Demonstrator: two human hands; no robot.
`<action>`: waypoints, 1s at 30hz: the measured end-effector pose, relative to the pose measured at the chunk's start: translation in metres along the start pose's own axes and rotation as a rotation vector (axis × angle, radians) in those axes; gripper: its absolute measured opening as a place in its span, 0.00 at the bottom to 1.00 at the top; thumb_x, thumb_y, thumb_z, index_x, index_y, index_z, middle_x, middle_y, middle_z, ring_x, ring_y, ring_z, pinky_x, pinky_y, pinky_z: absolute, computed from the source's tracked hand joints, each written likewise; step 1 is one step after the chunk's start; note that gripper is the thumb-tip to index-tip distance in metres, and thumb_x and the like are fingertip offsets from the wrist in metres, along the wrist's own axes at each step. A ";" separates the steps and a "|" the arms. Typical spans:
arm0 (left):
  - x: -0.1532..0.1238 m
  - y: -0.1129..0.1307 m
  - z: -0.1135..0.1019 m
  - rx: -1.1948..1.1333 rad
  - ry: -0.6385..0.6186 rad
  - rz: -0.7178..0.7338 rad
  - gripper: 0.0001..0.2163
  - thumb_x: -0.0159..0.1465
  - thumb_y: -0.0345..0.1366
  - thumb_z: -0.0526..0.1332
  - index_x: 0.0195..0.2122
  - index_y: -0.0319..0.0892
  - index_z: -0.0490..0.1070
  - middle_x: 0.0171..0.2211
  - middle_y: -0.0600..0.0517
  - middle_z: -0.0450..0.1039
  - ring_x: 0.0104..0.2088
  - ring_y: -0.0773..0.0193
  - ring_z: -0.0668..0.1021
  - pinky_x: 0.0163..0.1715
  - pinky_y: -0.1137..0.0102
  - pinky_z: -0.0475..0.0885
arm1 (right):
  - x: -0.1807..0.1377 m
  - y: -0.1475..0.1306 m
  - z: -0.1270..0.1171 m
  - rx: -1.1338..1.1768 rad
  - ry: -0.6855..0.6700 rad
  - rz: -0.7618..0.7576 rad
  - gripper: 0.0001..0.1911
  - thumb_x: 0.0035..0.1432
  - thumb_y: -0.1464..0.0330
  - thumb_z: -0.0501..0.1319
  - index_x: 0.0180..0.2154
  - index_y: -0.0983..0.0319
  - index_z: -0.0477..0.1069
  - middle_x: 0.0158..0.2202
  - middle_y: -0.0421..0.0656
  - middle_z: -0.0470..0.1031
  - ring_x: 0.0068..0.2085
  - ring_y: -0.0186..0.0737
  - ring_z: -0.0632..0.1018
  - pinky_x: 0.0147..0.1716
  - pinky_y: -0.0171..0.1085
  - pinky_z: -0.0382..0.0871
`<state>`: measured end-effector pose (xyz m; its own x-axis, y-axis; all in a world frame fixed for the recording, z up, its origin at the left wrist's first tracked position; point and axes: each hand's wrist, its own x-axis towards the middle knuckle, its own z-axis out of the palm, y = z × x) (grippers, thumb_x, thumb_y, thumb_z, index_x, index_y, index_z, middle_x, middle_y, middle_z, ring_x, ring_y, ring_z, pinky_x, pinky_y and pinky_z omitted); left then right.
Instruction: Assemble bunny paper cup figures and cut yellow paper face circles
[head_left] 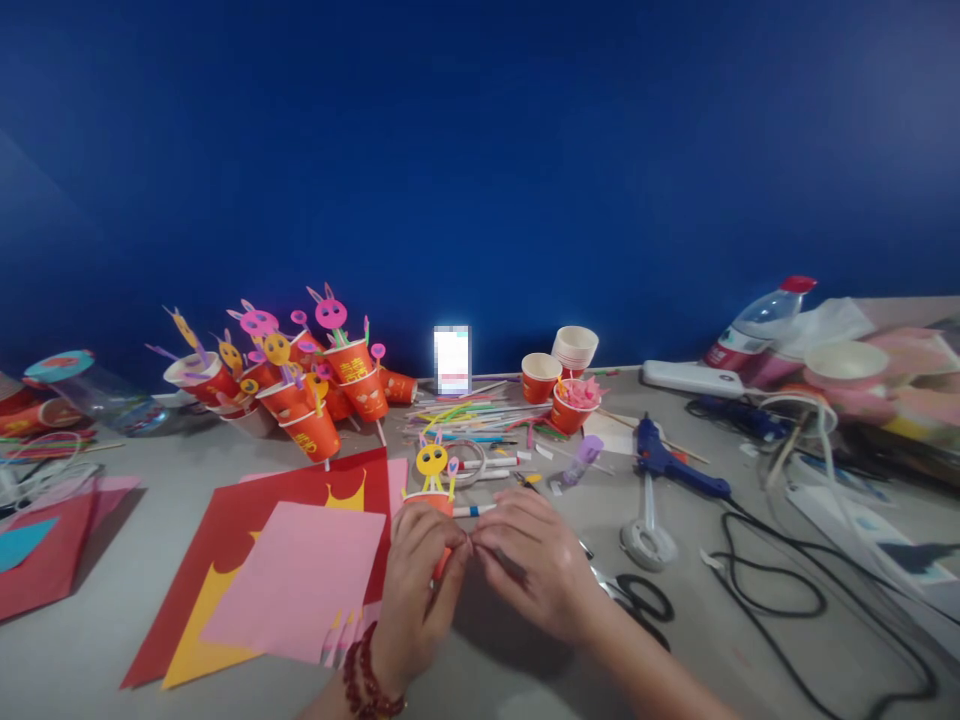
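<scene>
An orange paper cup [429, 499] stands at the front middle, with a yellow paper bunny figure [433, 460] rising out of it. My left hand [421, 560], a dark red bead bracelet at its wrist, is closed around the near side of this cup and covers most of it. Beside it, my right hand [536, 560] is pinched, its fingertips meeting those of the left at the cup's right side. Whatever lies between the fingertips is too small or hidden to make out. Black-handled scissors [636, 597] lie partly behind my right forearm.
Pink paper [300, 580] lies over red and yellow sheets at left. Decorated cups [364, 380] crowd the back left. Colourful sticks [465, 415] lie scattered mid-table. A blue glue gun [675, 465] trails a black cord [810, 545] at right, near a tape roll [649, 545].
</scene>
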<state>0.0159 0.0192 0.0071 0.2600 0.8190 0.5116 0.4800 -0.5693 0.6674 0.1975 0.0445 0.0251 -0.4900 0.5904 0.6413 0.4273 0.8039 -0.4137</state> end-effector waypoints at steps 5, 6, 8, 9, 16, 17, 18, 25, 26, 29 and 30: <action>-0.001 0.000 -0.001 -0.024 -0.014 -0.019 0.07 0.69 0.27 0.53 0.35 0.44 0.64 0.33 0.51 0.68 0.38 0.58 0.69 0.42 0.61 0.64 | 0.000 -0.002 0.001 0.016 0.000 0.026 0.07 0.61 0.75 0.57 0.38 0.59 0.71 0.35 0.43 0.80 0.37 0.42 0.77 0.43 0.43 0.71; 0.000 0.000 -0.001 -0.036 -0.016 -0.022 0.07 0.69 0.27 0.53 0.35 0.44 0.64 0.32 0.51 0.68 0.38 0.58 0.69 0.42 0.61 0.64 | -0.001 -0.002 0.001 0.019 0.000 0.048 0.07 0.61 0.75 0.56 0.37 0.59 0.71 0.34 0.43 0.80 0.37 0.42 0.77 0.42 0.42 0.71; 0.001 0.000 -0.001 -0.075 -0.007 -0.042 0.07 0.69 0.28 0.52 0.34 0.44 0.64 0.33 0.51 0.67 0.38 0.58 0.69 0.42 0.62 0.64 | -0.003 0.001 0.000 0.026 0.024 0.116 0.07 0.62 0.74 0.56 0.35 0.58 0.71 0.34 0.44 0.78 0.37 0.42 0.77 0.40 0.41 0.70; 0.001 0.000 -0.002 -0.101 0.006 -0.062 0.07 0.70 0.29 0.52 0.34 0.44 0.64 0.33 0.51 0.67 0.38 0.58 0.69 0.42 0.62 0.64 | -0.004 0.005 -0.001 0.021 0.052 0.160 0.07 0.63 0.73 0.56 0.34 0.59 0.71 0.34 0.44 0.78 0.37 0.42 0.77 0.40 0.40 0.70; 0.003 -0.003 -0.003 -0.309 0.034 -0.246 0.13 0.71 0.36 0.51 0.27 0.44 0.62 0.28 0.53 0.62 0.33 0.60 0.68 0.37 0.65 0.62 | -0.009 0.041 -0.012 -0.330 -0.069 0.487 0.10 0.62 0.72 0.57 0.28 0.60 0.70 0.36 0.48 0.78 0.40 0.48 0.78 0.41 0.43 0.71; 0.003 -0.004 -0.003 -0.330 0.035 -0.260 0.13 0.71 0.36 0.52 0.27 0.44 0.62 0.27 0.53 0.62 0.33 0.60 0.68 0.37 0.65 0.62 | -0.009 0.042 -0.012 -0.321 -0.078 0.452 0.08 0.62 0.72 0.57 0.30 0.61 0.72 0.41 0.49 0.79 0.43 0.49 0.78 0.42 0.43 0.72; 0.003 -0.004 -0.003 -0.346 0.038 -0.269 0.13 0.71 0.36 0.52 0.27 0.44 0.62 0.28 0.53 0.63 0.33 0.60 0.68 0.37 0.65 0.62 | -0.009 0.041 -0.011 -0.288 -0.065 0.397 0.08 0.62 0.74 0.56 0.35 0.61 0.73 0.46 0.50 0.78 0.46 0.49 0.78 0.45 0.44 0.72; 0.003 -0.006 -0.002 -0.391 0.059 -0.244 0.10 0.71 0.34 0.53 0.31 0.44 0.64 0.32 0.52 0.66 0.36 0.59 0.69 0.40 0.65 0.63 | -0.010 0.014 0.000 -0.132 0.079 -0.081 0.09 0.62 0.73 0.58 0.44 0.58 0.72 0.41 0.46 0.80 0.43 0.41 0.80 0.43 0.38 0.74; 0.003 -0.006 -0.002 -0.387 0.053 -0.237 0.10 0.71 0.34 0.53 0.31 0.44 0.64 0.32 0.52 0.66 0.36 0.59 0.70 0.40 0.64 0.63 | -0.010 0.012 0.000 -0.151 0.086 -0.126 0.10 0.62 0.74 0.58 0.43 0.57 0.72 0.40 0.45 0.81 0.41 0.41 0.80 0.43 0.38 0.74; 0.004 -0.006 -0.002 -0.359 0.033 -0.217 0.11 0.71 0.34 0.52 0.30 0.44 0.64 0.31 0.52 0.66 0.35 0.60 0.70 0.40 0.64 0.63 | -0.009 0.009 -0.001 -0.136 0.097 -0.171 0.10 0.61 0.76 0.57 0.41 0.57 0.73 0.37 0.44 0.81 0.38 0.40 0.79 0.41 0.38 0.73; 0.003 -0.005 -0.003 -0.345 0.033 -0.204 0.11 0.71 0.34 0.52 0.30 0.44 0.64 0.31 0.52 0.66 0.35 0.60 0.70 0.40 0.64 0.64 | -0.009 0.009 -0.001 -0.085 0.100 -0.150 0.10 0.61 0.76 0.58 0.41 0.58 0.73 0.37 0.44 0.81 0.38 0.40 0.78 0.41 0.39 0.73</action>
<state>0.0120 0.0249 0.0067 0.1582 0.9183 0.3629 0.2081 -0.3903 0.8969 0.2065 0.0463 0.0169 -0.4767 0.4510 0.7546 0.4203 0.8708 -0.2550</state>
